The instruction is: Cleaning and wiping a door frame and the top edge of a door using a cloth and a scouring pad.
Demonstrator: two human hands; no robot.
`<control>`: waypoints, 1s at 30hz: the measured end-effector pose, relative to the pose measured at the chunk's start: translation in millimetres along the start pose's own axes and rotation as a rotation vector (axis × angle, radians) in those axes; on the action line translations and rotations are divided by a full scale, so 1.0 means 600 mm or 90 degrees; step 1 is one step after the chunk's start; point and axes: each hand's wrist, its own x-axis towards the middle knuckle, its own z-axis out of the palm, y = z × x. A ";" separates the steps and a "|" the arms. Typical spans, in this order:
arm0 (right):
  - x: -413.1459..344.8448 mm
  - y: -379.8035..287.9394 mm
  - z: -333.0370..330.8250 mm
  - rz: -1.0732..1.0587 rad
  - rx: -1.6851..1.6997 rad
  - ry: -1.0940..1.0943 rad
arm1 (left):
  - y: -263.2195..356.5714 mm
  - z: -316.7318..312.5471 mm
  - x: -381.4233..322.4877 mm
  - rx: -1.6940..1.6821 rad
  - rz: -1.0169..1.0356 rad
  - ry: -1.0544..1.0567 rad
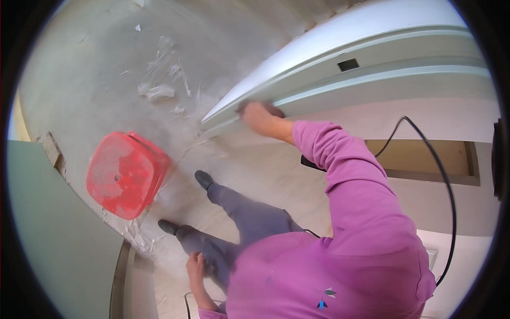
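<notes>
My right hand [261, 119] reaches out to a pale green door frame [318, 89]. Its fingers are closed on a dark reddish-brown pad [275, 110], pressed to the frame's stepped edge. Motion blur on hand and pad hides what kind of pad it is. A dark rectangular latch slot [348, 64] is cut into the frame farther along. Down beside my thigh hangs my left hand [196, 268], fingers curled in, with no object visible in it.
A dusty red plastic stool [123, 175] stands on the floor ahead of my feet. Crumpled clear plastic film [159, 91] and scraps litter the dusty floor [99, 103]. At left is a pale green panel [51, 215]. A black cable [448, 183] loops by my right shoulder.
</notes>
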 end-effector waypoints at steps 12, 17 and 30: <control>-0.319 0.274 -0.314 0.129 -0.023 0.028 | 0.064 0.032 0.084 -0.023 0.200 -0.005; -0.274 0.240 -0.267 0.108 -0.088 0.111 | 0.008 0.012 0.063 -0.014 0.111 -0.012; -0.157 0.160 -0.190 0.091 0.089 0.050 | -0.008 -0.002 0.023 -0.055 0.090 0.030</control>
